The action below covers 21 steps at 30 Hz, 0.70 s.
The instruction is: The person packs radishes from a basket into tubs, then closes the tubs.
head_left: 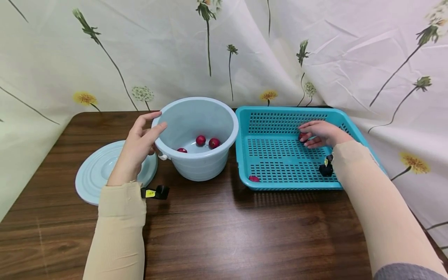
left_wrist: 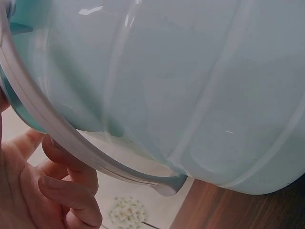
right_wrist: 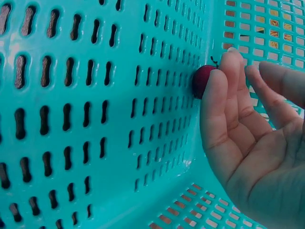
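My left hand holds the rim of a light-blue bucket at its left side, with the thumb over the edge. In the left wrist view, loosely bent fingers lie behind the bucket's pale handle. Several small round red fruits, one of them a red fruit, lie on the bucket's bottom. Inside a turquoise basket, my right hand reaches to a dark-red fruit with a thin stem by the basket's wall. Its fingers partly cover that fruit, and the thumb stands apart from it.
Left of the bucket, a light-blue round lid lies on the brown wooden table, partly under the left arm. Another pinkish-red piece sits in the basket's near left corner. A flower-print cloth hangs behind the table.
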Motion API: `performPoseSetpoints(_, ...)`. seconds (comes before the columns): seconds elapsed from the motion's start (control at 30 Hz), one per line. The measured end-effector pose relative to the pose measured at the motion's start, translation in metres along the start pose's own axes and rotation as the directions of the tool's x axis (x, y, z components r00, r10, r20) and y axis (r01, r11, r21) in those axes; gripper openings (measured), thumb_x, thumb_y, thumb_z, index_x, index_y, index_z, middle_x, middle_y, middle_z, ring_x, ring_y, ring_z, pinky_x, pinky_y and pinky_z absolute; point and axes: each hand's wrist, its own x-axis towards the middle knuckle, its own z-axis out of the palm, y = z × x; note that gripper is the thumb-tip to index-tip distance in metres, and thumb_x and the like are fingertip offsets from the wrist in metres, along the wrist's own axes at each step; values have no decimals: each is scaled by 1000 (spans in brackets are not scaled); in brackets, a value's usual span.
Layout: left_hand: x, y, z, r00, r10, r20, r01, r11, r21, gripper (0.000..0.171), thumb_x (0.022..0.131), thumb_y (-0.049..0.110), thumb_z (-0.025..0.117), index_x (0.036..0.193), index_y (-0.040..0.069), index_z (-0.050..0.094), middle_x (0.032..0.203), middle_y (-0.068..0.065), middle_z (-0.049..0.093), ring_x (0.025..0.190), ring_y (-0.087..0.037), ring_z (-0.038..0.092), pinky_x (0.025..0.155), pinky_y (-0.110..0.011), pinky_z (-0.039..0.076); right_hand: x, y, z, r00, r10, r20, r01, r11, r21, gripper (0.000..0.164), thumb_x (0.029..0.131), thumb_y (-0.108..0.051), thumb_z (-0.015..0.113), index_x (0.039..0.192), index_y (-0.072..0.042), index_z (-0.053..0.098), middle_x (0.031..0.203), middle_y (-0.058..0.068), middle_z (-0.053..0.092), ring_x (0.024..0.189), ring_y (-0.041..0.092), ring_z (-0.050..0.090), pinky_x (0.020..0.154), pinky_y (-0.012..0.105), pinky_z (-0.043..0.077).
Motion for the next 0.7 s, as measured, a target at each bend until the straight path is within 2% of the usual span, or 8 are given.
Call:
performPoseSetpoints(0.37,1,-1,0,1000,11,-9,-11,1000,15,59,96,52,56,149,31,40,98,1,62,64,-13,55,62,-27,43,1,5,-1,999,20,26,-20,1000,-9,48,109,-21,36,152,-2,28,87,-1,64,74,13,64,78,33,56)
performPoseSetpoints(0.7,2,-2,1,1000,14,-11,-13,1000,25,59,96,52,56,149,32,40,100,1,62,65,-13,55,63,-28,42,5,10,-2,996,78,44,-75,995,-62,42,108,-20,39,145,-2,32,81,-2,66,75,14,65,75,33,55)
